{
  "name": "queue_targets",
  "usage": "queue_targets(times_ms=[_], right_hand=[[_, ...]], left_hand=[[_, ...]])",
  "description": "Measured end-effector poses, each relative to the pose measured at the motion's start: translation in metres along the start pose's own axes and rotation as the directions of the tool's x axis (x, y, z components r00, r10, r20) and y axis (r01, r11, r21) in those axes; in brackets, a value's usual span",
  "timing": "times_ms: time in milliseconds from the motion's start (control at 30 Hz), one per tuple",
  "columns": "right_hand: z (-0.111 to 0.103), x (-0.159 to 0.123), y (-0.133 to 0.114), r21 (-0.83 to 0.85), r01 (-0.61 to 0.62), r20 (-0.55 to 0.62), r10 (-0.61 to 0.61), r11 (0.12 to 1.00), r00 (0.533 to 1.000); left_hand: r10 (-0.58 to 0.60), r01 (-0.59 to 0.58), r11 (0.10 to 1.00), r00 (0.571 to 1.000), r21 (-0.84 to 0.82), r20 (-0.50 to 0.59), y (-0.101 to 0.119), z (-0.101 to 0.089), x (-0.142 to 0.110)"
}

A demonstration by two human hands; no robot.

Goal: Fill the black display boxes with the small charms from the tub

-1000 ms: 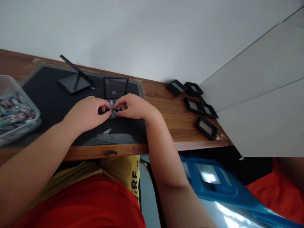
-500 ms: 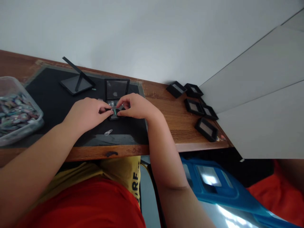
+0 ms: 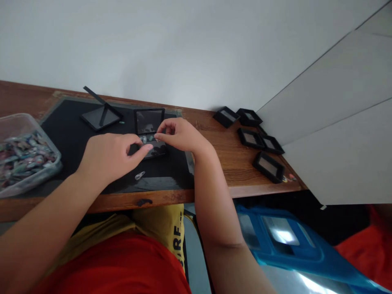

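Note:
A small black box with its windowed lid (image 3: pixel 150 121) raised stands on the dark mat, and a few pale and green stones (image 3: pixel 145 139) lie in its back part. My left hand (image 3: pixel 110 155) is at the box's left side, its thumb and forefinger apart, the thumb over the front of the box. At the back right of the box, my right hand (image 3: pixel 182 134) has thumb and fingertips brought close together. Whatever is between those fingertips is too small to make out. A clear drop-shaped piece (image 3: pixel 140 175) lies on the mat in front of the box.
On the left stands a clear plastic tub (image 3: pixel 56 157) full of small coloured stones. Another open black box (image 3: pixel 101 118) sits at the back, with a green stone (image 3: pixel 121 122) beside it. Several black boxes (image 3: pixel 268 166) are on the wood at right, near a blue plastic stool (image 3: pixel 288 241).
My right fingertips have moved from the middle of the box to its back right. My left thumb and forefinger have spread apart. The green stone between my hands now lies farther back.

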State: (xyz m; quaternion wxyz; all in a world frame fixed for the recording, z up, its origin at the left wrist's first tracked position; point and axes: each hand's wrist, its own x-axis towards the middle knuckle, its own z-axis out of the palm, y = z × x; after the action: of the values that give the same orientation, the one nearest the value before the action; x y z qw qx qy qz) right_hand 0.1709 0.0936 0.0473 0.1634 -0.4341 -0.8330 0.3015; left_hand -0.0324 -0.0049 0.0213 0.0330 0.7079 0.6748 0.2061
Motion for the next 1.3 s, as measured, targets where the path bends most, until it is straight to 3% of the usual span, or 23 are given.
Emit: queue_targets(times_ms=[133,300,433,567,700,800,900,1300], right_hand=[[-0.001,-0.003,-0.002,-0.004,-0.012,-0.001,0.012,1.000,1.000],[0.000,-0.004,-0.006,0.018,-0.014,0.012,0.013,1.000,1.000],[0.001,-0.003,-0.005,0.003,-0.013,0.026,0.013,1.000,1.000],[0.002,-0.002,-0.003,0.032,0.030,0.051,-0.032,0.999,0.998],[0.008,-0.001,-0.005,0.144,0.146,0.140,-0.166,0.979,0.976],[0.019,0.001,-0.007,0.219,0.236,0.186,-0.278,0.947,0.942],[0.029,0.004,-0.010,0.257,0.299,0.171,-0.348,0.919,0.922],[0.039,0.005,-0.013,0.271,0.345,0.071,-0.376,0.899,0.924]], left_hand=[[0.093,-0.097,0.995,0.989,0.031,0.117,0.009,-0.008,-0.024],[0.099,-0.099,0.995,0.972,-0.010,0.215,-0.011,0.017,-0.046],[0.091,-0.075,0.989,0.988,-0.124,0.127,-0.028,0.033,-0.049],[0.111,-0.139,0.935,0.988,-0.325,-0.104,-0.034,0.035,-0.048],[-0.042,-0.103,0.843,0.966,-0.528,-0.255,-0.039,0.036,-0.044],[-0.205,0.020,0.766,0.955,-0.642,-0.214,-0.046,0.041,-0.043],[-0.287,0.127,0.726,0.949,-0.676,-0.131,-0.050,0.045,-0.044],[-0.174,0.070,0.694,0.982,-0.716,-0.072,-0.045,0.041,-0.042]])
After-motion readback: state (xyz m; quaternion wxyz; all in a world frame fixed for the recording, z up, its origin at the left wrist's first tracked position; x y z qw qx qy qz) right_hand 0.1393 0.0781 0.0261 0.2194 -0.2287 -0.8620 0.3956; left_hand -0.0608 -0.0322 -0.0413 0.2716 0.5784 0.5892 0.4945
